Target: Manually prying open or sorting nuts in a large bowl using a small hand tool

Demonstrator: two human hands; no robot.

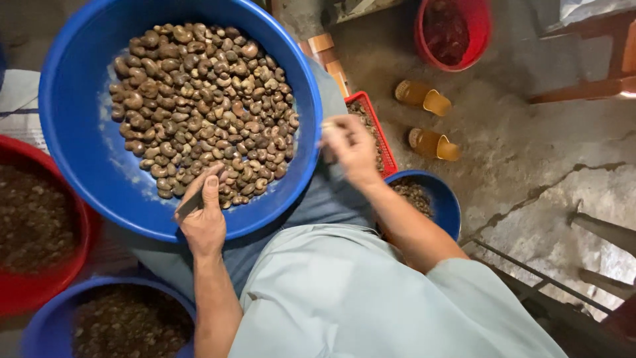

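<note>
So the big blue basin sits on the person's lap, heaped with brown cashew nuts. Left hand rests at the basin's near rim, fingers pinched around a small dark blade-like tool, tip right at the pile's edge. Right hand is blurred just past the right rim, fingers curled on something small, can't tell what. Beyond it, a red tray and a small blue bowl with dark bits.
</note>
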